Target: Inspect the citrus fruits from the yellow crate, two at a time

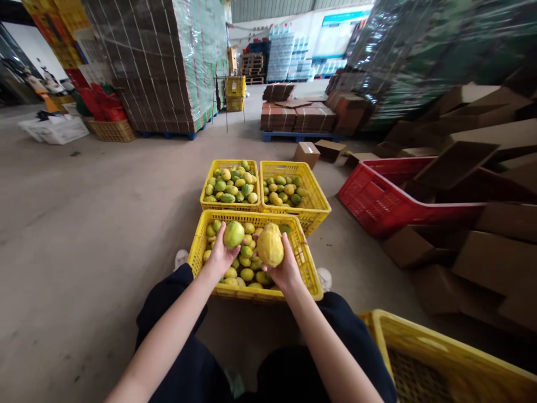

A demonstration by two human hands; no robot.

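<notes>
Above a yellow crate [306, 254] between my legs, my left hand [224, 252] is closed round a small, roundish green papaya [234, 234]. Level with it, my right hand [287, 268] grips a larger yellow papaya [270, 245] with a ridged, lumpy skin. The two fruits are held apart, side by side. Beneath them the crate holds many green and yellow papayas [246, 274], partly hidden by my hands.
Two more yellow crates of fruit stand just beyond, one left [205, 204] and one right [314, 193]. A red crate [369, 196] and cardboard boxes [499, 268] crowd the right. Another yellow crate [453, 358] is at lower right. Wrapped pallet stacks [146, 67] stand behind.
</notes>
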